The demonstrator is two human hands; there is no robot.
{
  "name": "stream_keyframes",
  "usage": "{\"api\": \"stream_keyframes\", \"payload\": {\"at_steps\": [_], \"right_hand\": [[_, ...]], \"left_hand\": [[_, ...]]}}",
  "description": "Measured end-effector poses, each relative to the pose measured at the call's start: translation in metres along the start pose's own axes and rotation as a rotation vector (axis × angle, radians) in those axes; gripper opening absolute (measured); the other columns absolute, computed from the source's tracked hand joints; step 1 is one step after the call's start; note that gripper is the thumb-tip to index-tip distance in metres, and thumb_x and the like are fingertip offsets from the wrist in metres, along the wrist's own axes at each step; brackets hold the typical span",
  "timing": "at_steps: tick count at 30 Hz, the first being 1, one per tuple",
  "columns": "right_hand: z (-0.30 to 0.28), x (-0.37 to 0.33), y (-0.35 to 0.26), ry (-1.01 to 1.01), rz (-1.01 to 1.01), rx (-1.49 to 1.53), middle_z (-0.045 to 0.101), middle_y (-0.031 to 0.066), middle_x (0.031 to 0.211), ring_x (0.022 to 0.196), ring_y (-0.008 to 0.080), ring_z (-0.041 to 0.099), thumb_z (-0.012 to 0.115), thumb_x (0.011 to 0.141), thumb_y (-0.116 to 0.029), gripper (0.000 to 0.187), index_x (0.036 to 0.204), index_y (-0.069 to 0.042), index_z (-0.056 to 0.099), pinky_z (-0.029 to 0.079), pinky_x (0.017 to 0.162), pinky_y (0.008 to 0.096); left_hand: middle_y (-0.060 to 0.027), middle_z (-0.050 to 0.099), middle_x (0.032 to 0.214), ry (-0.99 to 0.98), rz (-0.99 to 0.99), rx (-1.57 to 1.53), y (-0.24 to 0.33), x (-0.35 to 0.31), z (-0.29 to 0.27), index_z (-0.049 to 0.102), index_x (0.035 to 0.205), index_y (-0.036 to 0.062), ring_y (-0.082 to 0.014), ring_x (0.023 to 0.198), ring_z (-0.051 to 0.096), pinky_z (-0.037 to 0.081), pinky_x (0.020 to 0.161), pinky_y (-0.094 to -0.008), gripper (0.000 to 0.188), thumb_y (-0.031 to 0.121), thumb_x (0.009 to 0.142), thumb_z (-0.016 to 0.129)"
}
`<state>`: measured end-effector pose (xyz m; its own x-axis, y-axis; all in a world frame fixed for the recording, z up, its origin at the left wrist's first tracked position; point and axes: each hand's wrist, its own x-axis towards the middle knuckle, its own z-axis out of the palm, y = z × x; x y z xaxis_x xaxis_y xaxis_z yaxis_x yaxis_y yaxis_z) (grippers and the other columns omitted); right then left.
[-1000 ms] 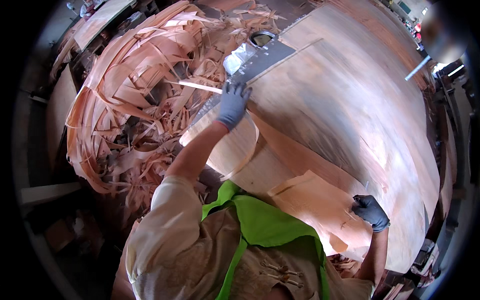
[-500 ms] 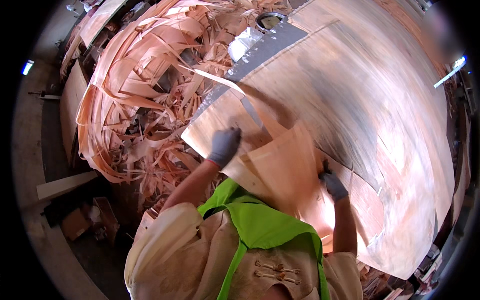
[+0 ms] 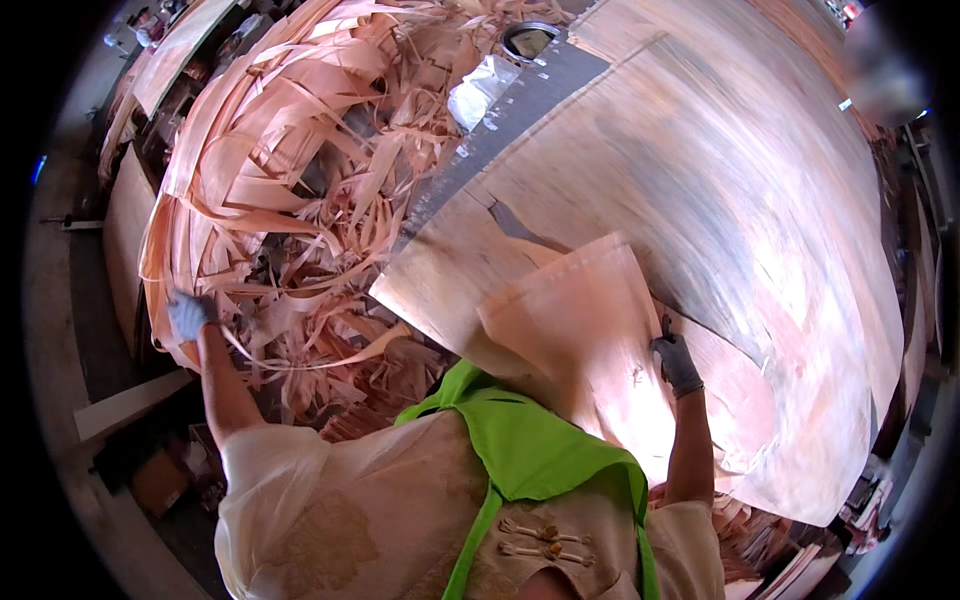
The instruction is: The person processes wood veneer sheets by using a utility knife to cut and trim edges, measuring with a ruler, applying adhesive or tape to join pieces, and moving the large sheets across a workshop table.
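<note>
My left hand (image 3: 190, 315), in a grey glove, reaches out to the left edge of a heap of wood shavings. Its fingers look closed on a thin veneer strip (image 3: 285, 366), which trails rightward from the hand. My right hand (image 3: 678, 366), in a dark glove, is closed at the right side of a loose reddish veneer sheet (image 3: 570, 300). A narrow dark shape juts up from its fingers, and I cannot make out what it is. The loose sheet lies tilted over a broad stack of veneer sheets (image 3: 640, 150), its near part close to my green apron.
The heap of veneer ribbons (image 3: 260, 160) fills the left. Beyond the stack's dark edge (image 3: 535, 95) are a crumpled white wrapper (image 3: 482, 92) and a round container (image 3: 530, 42). A board (image 3: 130, 405) and a cardboard box (image 3: 160, 482) lie at lower left.
My left hand has swung left from the veneer stack to the heap, with the strip trailing. The loose sheet lies flatter. My right hand has stayed nearly in place.
</note>
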<state>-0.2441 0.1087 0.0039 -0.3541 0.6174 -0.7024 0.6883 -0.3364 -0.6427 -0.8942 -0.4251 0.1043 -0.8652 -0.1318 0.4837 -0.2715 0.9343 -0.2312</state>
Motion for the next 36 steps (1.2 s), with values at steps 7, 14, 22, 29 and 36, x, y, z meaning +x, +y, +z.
{"api": "stream_keyframes", "payload": {"at_steps": [7, 14, 22, 29, 36], "right_hand": [[0.010, -0.022, -0.027, 0.008, -0.066, -0.130, 0.046, -0.0014, 0.052, 0.038, 0.0081, 0.039, 0.057, 0.077, -0.023, 0.021, 0.083, -0.003, 0.060, 0.030, 0.036, 0.0236], [0.005, -0.089, -0.051, -0.056, -0.260, -0.390, 0.062, 0.0071, 0.074, 0.071, 0.0090, 0.049, 0.058, 0.083, -0.013, 0.025, 0.096, 0.008, 0.061, 0.043, 0.065, 0.0294], [-0.027, -0.214, -0.090, 0.078, -0.439, -0.378, 0.055, 0.0076, 0.065, 0.060, 0.0095, 0.047, 0.061, 0.077, 0.005, 0.009, 0.085, 0.004, 0.059, 0.043, 0.057, 0.0252], [-0.050, -0.258, -0.158, 0.048, -0.363, -0.511, 0.023, 0.0041, 0.062, 0.055, 0.0095, 0.025, 0.058, 0.077, 0.003, 0.023, 0.065, 0.003, 0.038, 0.026, 0.047, 0.0294], [-0.055, -0.251, -0.155, 0.035, -0.326, -0.495, 0.021, 0.0011, 0.067, 0.057, 0.0084, 0.025, 0.058, 0.079, 0.001, 0.026, 0.066, 0.003, 0.036, 0.026, 0.048, 0.0288]], "left_hand": [[-0.0221, 0.044, 0.127, 0.091, 1.044, -0.921, 0.206, -0.202, -0.167, 0.057, 0.109, 0.0031, -0.0379, 0.117, 0.042, 0.031, 0.100, -0.0485, 0.041, 0.006, 0.069, 0.054], [-0.0151, 0.044, 0.133, -0.463, 1.864, -0.732, 0.222, -0.284, -0.203, 0.046, 0.129, 0.0128, -0.0308, 0.126, 0.037, 0.020, 0.106, -0.0535, 0.065, 0.020, 0.067, 0.061], [-0.0152, 0.045, 0.132, -1.134, 1.921, -0.918, 0.204, -0.196, -0.205, 0.044, 0.131, 0.0087, -0.0327, 0.125, 0.039, 0.028, 0.106, -0.0434, 0.075, 0.032, 0.067, 0.074], [-0.0195, 0.044, 0.133, -0.532, 1.488, -1.576, 0.336, -0.290, -0.202, 0.030, 0.139, 0.0055, -0.0354, 0.126, 0.037, 0.025, 0.105, -0.0426, 0.057, 0.030, 0.090, 0.049], [-0.0106, 0.060, 0.116, -1.875, 1.747, -1.078, 0.308, -0.330, -0.190, 0.049, 0.128, 0.0055, -0.0209, 0.108, 0.053, 0.034, 0.098, -0.0341, 0.043, 0.034, 0.096, 0.042]]}}
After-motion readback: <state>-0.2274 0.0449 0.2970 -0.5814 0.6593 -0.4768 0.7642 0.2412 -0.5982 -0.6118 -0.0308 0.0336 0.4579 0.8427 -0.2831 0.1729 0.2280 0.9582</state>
